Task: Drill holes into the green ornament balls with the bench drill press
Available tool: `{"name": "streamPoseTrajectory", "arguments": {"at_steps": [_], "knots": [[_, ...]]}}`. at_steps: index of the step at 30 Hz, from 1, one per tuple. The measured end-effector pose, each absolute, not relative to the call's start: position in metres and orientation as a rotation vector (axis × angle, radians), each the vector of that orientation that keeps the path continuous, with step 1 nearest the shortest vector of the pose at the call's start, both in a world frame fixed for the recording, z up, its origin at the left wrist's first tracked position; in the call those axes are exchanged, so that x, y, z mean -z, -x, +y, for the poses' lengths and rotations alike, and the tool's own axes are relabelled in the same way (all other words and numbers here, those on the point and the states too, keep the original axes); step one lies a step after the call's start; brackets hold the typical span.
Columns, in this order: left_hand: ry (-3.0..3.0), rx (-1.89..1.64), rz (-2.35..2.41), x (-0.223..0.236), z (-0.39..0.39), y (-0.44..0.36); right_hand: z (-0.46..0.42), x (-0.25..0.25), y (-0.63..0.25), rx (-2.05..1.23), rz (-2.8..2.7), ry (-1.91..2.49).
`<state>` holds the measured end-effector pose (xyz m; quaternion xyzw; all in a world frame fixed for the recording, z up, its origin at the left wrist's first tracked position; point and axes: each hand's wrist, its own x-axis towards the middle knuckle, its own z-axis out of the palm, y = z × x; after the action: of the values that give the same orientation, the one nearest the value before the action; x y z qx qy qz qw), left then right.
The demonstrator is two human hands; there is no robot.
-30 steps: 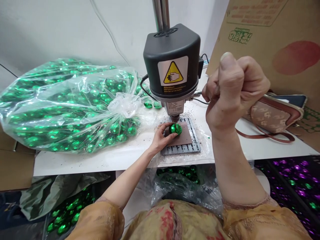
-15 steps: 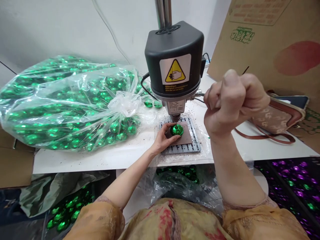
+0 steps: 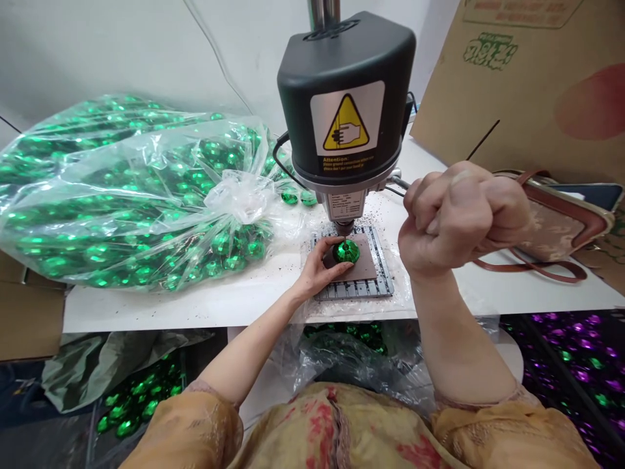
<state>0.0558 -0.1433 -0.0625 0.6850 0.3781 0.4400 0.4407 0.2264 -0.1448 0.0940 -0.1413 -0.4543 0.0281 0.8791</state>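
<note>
A small bench drill (image 3: pixel 344 98) with a black head and a yellow warning sticker stands on the white table (image 3: pixel 234 299). Under its bit lies a shiny green bead (image 3: pixel 346 251) on a brown pad over the grey slotted base (image 3: pixel 356 286). My left hand (image 3: pixel 317 270) pinches the bead and keeps it under the bit. My right hand (image 3: pixel 459 218) is a fist closed around the drill's thin feed lever (image 3: pixel 481 140), whose black tip sticks up past my knuckles.
A big clear bag of green beads (image 3: pixel 127 195) fills the table's left. A brown purse (image 3: pixel 561 228) and cardboard box (image 3: pixel 527 78) sit on the right. More green beads lie in bags under the table (image 3: pixel 137 404); purple beads (image 3: pixel 571 352) lower right.
My right fist has pulled the lever downward, and the drill bit has come down onto the green bead. My left hand stays on the bead.
</note>
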Motion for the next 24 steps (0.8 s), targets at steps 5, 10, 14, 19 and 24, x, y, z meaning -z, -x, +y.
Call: {"name": "streamPoseTrajectory", "arguments": {"at_steps": [5, 10, 14, 19, 24], "knots": [[-1.715, -1.096, 0.928, 0.063, -0.144, -0.056, -0.147, -0.086, -0.226, -0.088, -0.944, 0.341], [-1.687, -1.093, 0.909, 0.064, -0.144, -0.056, -0.146, -0.086, -0.225, 0.057, -0.983, 0.321], [-1.689, -1.108, 0.897, 0.064, -0.143, -0.056, -0.142, -0.085, -0.227, 0.119, -1.040, 0.248], [-1.677, -1.114, 0.900, 0.064, -0.144, -0.057, -0.141, -0.073, -0.231, 0.074, -1.109, 0.172], [-1.680, -1.111, 0.922, 0.063, -0.145, -0.058, -0.152, -0.076, -0.232, 0.014, -1.084, 0.266]]}}
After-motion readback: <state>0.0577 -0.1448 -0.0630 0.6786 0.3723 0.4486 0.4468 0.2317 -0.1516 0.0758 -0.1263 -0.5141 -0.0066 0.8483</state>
